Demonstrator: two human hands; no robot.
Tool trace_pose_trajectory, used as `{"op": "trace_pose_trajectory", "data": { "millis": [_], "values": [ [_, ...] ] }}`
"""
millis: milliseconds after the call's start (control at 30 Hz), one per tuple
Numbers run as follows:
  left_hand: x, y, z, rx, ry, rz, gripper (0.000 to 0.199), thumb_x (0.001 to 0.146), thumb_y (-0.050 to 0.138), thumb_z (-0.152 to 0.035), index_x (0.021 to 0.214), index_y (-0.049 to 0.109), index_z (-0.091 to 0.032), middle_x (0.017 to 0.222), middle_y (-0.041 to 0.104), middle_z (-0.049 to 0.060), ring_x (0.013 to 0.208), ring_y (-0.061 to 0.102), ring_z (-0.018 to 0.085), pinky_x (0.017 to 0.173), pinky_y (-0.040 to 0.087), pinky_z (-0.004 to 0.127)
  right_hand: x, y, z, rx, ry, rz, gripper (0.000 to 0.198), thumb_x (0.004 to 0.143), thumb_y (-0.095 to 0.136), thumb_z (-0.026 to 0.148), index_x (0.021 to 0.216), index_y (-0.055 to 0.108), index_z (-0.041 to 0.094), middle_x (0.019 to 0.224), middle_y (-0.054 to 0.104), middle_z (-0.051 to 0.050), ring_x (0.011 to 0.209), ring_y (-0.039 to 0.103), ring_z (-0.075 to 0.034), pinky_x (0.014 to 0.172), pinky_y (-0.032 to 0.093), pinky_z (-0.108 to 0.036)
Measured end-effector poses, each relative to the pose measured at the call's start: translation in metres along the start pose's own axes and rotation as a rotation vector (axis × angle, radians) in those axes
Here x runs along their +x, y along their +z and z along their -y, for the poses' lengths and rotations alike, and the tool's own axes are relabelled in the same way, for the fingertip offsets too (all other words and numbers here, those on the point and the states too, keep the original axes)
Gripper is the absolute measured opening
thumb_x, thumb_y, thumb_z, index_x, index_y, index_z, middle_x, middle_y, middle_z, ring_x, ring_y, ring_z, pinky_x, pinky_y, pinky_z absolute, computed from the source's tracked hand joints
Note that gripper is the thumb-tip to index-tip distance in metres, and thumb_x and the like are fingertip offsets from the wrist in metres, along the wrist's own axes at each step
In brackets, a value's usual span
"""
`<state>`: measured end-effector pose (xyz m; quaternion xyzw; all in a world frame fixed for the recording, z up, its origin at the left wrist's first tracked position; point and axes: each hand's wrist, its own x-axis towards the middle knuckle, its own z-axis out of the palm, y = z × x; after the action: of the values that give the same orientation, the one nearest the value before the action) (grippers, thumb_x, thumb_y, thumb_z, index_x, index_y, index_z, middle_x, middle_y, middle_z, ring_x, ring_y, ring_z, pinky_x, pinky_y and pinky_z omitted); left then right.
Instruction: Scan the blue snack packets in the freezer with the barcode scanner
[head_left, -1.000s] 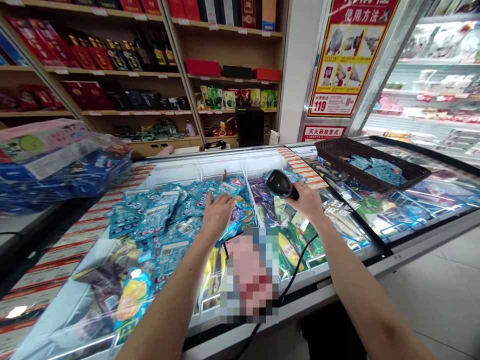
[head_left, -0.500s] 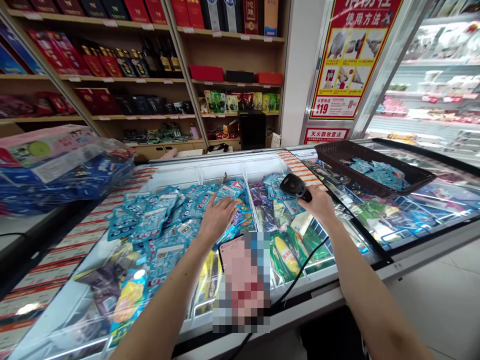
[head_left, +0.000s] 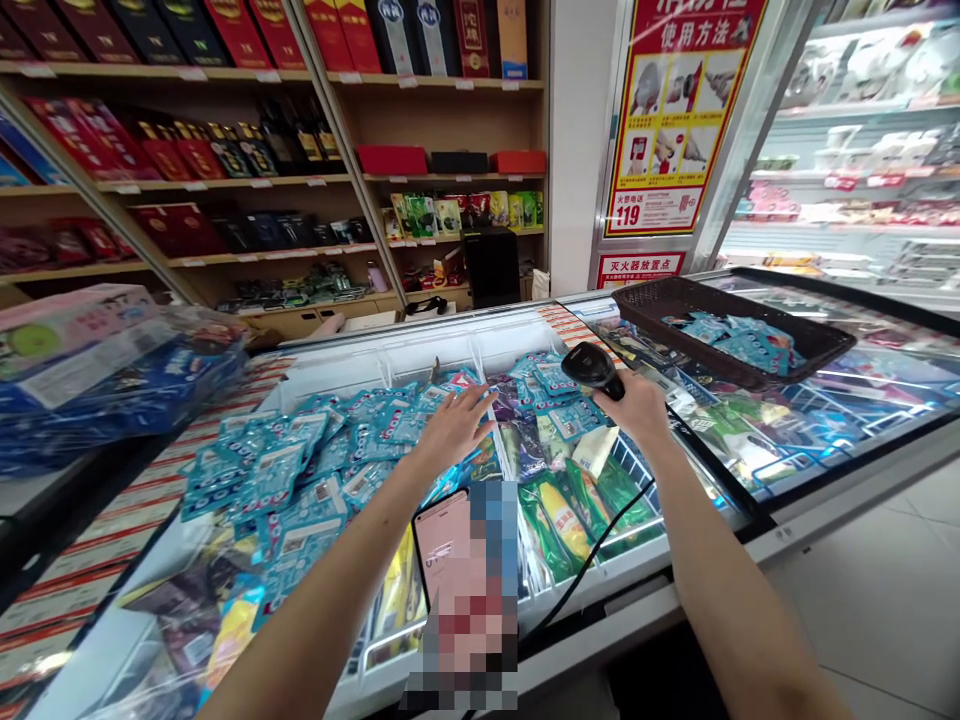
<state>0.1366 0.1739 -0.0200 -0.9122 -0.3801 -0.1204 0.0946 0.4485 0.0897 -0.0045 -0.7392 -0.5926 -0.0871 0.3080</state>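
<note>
Black scanner (head_left: pixel 589 367), head angled left, in right hand (head_left: pixel 639 406), blue packets (head_left: pixel 276 476), in loose piles below

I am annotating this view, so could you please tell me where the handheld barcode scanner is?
In the head view, the handheld barcode scanner is right of centre, gripped in the right hand, with light-blue packets just left.

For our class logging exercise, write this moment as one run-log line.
Left hand: open, near blue packets | Right hand: gripping black scanner | Dark basket: holding more blue packs

Left hand (head_left: pixel 454 428) outstretched, right hand (head_left: pixel 636 404) curled
</note>
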Motion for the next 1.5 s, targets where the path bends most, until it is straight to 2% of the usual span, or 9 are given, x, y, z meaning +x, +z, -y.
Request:
{"op": "trace_pose_trajectory", "data": {
  "millis": [133,300,567,733,867,1000,1100,1267,1500],
  "values": [
    [0.002,0.014,0.01,0.016,-0.105,0.079,0.053,0.092,0.028,-0.049,0.137,0.04,-0.023,0.144,0.041,0.008,0.134,0.035,0.024,0.109,0.028,0.043,0.001,0.0,-0.003,0.025,-0.078,0.069,0.031,0.076,0.054,0.047,0.091,0.062,0.022,0.083,0.066,-0.004,0.077,0.061,-0.021,0.065,0.038,-0.028],
    [0.003,0.015,0.011,-0.005,-0.13,0.011,0.05,0.092,0.029,-0.049,0.132,0.045,-0.025,0.137,0.048,0.008,0.128,0.043,0.024,0.107,0.03,0.044,0.003,-0.001,-0.003,0.018,-0.019,0.037,0.033,0.075,0.055,0.048,0.092,0.063,0.021,0.086,0.067,-0.005,0.078,0.061,-0.022,0.065,0.038,-0.028],
    [0.05,0.004,-0.016,-0.263,-0.078,-0.023,0.061,0.088,0.029,-0.06,0.138,0.037,-0.026,0.147,0.034,0.008,0.134,0.033,0.025,0.108,0.031,0.041,0.007,0.002,-0.007,0.015,0.118,-0.053,0.038,0.078,0.05,0.052,0.094,0.063,0.02,0.082,0.066,-0.007,0.075,0.061,-0.022,0.067,0.038,-0.029],
    [0.09,0.005,-0.03,-0.36,-0.061,0.065,0.074,0.08,0.032,-0.072,0.143,0.028,-0.033,0.155,0.017,0.002,0.142,0.012,0.031,0.111,0.022,0.048,0.008,0.007,-0.005,0.008,0.151,-0.059,0.039,0.079,0.049,0.053,0.093,0.064,0.02,0.081,0.066,-0.008,0.074,0.061,-0.023,0.067,0.038,-0.03],
    [0.129,0.009,-0.037,-0.346,-0.048,0.145,0.075,0.079,0.021,-0.075,0.144,0.022,-0.037,0.156,0.01,-0.004,0.142,0.0,0.035,0.111,0.014,0.058,0.011,0.011,-0.001,0.029,0.183,-0.073,0.039,0.079,0.049,0.053,0.094,0.065,0.021,0.082,0.067,-0.008,0.075,0.061,-0.023,0.067,0.039,-0.03],
    [0.164,0.016,-0.045,-0.346,-0.026,0.274,0.076,0.078,0.016,-0.077,0.144,0.015,-0.042,0.156,0.007,-0.008,0.141,-0.006,0.039,0.105,0.007,0.069,0.015,0.013,0.004,0.047,0.187,-0.071,0.038,0.078,0.05,0.052,0.093,0.065,0.021,0.082,0.067,-0.007,0.076,0.062,-0.023,0.067,0.039,-0.03],
    [0.179,0.024,-0.051,-0.358,-0.069,0.4,0.077,0.075,0.018,-0.079,0.144,0.018,-0.043,0.155,0.012,-0.007,0.14,0.002,0.043,0.102,0.009,0.073,0.018,0.013,0.007,0.058,0.218,-0.065,0.038,0.078,0.051,0.053,0.091,0.065,0.021,0.082,0.068,-0.008,0.077,0.062,-0.023,0.067,0.039,-0.03],
    [0.175,0.029,-0.054,-0.332,-0.078,0.405,0.08,0.071,0.027,-0.081,0.14,0.032,-0.04,0.153,0.024,-0.002,0.136,0.02,0.041,0.104,0.016,0.068,0.017,0.013,0.015,0.059,0.252,-0.027,0.037,0.08,0.049,0.052,0.095,0.065,0.022,0.084,0.068,-0.006,0.078,0.062,-0.023,0.064,0.038,-0.029],
    [0.117,0.02,-0.059,-0.402,-0.081,0.268,0.079,0.071,0.034,-0.08,0.135,0.043,-0.034,0.145,0.038,0.006,0.133,0.03,0.037,0.106,0.023,0.058,0.005,0.012,0.028,0.033,0.258,0.028,0.038,0.081,0.05,0.052,0.096,0.065,0.021,0.084,0.068,-0.007,0.078,0.062,-0.023,0.063,0.036,-0.028]
  ]
}}
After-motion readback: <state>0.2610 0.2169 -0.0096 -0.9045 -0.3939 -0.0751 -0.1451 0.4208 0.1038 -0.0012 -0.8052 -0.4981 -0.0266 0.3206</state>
